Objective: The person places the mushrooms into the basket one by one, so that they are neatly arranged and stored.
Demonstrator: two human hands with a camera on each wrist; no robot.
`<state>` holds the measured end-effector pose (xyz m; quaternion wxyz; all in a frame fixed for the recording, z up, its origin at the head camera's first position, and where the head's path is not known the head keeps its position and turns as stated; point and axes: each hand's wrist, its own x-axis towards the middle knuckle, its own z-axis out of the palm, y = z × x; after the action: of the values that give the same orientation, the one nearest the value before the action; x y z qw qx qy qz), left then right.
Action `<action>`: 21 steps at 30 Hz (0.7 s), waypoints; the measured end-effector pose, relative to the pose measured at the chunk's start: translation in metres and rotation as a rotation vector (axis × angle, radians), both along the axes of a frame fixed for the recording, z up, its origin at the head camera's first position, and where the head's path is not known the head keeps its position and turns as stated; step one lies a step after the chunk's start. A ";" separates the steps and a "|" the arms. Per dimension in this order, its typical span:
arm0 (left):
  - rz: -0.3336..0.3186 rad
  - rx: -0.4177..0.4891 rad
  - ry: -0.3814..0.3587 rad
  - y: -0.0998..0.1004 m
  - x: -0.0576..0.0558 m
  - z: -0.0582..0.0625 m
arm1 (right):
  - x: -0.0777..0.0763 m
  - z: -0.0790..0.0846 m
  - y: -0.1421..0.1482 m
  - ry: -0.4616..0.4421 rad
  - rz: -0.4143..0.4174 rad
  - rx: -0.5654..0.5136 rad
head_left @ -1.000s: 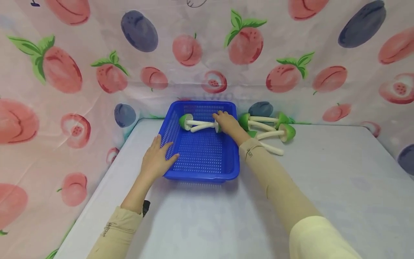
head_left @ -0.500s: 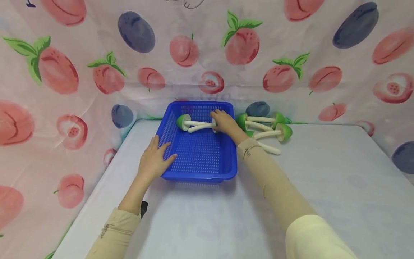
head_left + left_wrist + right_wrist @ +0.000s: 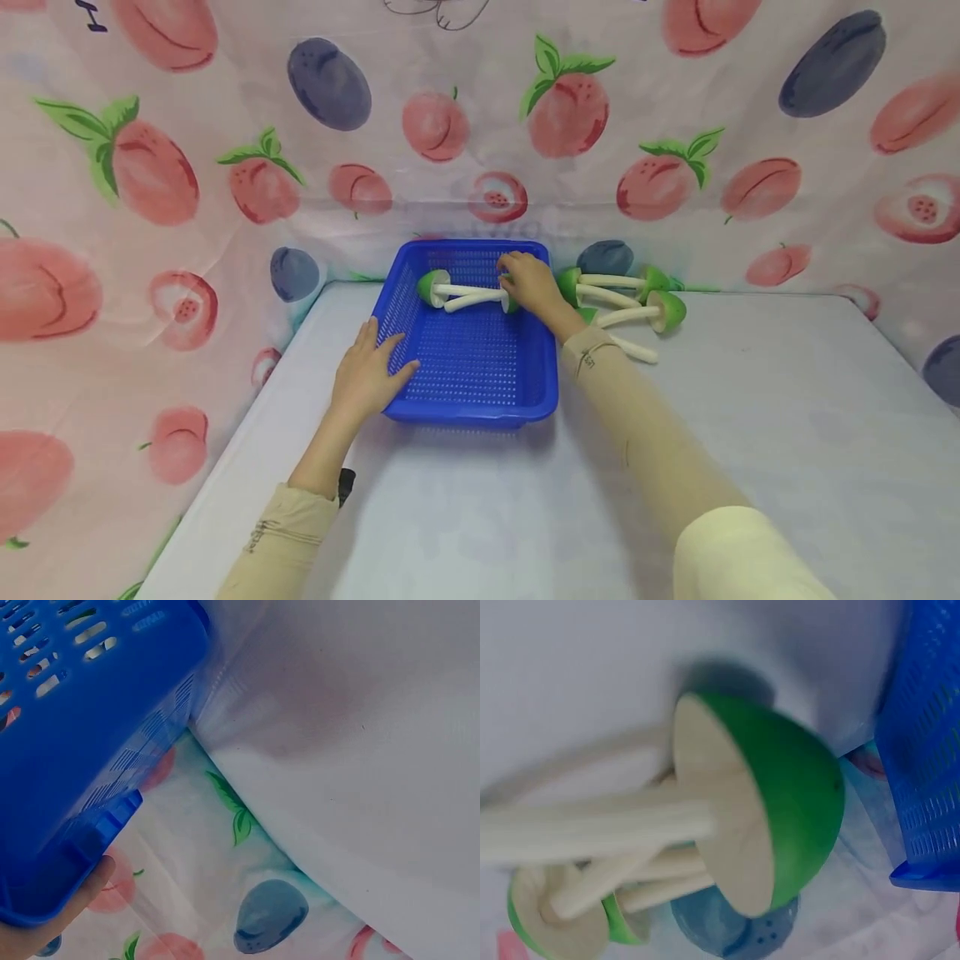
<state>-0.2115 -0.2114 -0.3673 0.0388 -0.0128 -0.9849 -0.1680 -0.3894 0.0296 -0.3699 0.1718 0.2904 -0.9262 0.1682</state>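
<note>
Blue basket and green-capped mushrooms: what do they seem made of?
Blue basket: most likely moulded plastic, slightly glossy, given its uniform colour and regular perforations.
Green-capped mushrooms: artificial-looking, perhaps painted foam or plastic, mostly matte; caps and stems look smooth and evenly coloured, but the core can't be told.

A green-capped mushroom [image 3: 799, 799] dominates, its pale stem [image 3: 577, 829] pointing left; more mushrooms [image 3: 562, 911] show partly behind it, a perforated blue basket [image 3: 930, 757] rightward.
</note>
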 end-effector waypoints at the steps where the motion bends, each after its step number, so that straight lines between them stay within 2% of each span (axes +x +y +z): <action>1: 0.000 0.003 0.000 0.000 0.000 0.000 | 0.000 0.000 0.000 0.033 -0.005 -0.012; 4: 0.005 0.012 -0.001 0.000 -0.002 -0.001 | 0.001 0.000 0.002 0.119 -0.012 -0.051; 8: 0.000 0.000 0.004 0.001 -0.004 -0.002 | 0.005 0.002 0.008 0.174 -0.001 -0.095; 15: -0.003 -0.008 0.008 0.002 -0.003 -0.001 | 0.025 0.008 0.017 0.133 0.102 -0.134; 21: -0.004 -0.007 0.008 0.001 -0.001 0.000 | 0.042 0.015 0.023 0.119 0.114 -0.220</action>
<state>-0.2122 -0.2108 -0.3670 0.0426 -0.0155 -0.9853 -0.1646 -0.3476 0.0526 -0.3551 0.2475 0.3313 -0.8724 0.2605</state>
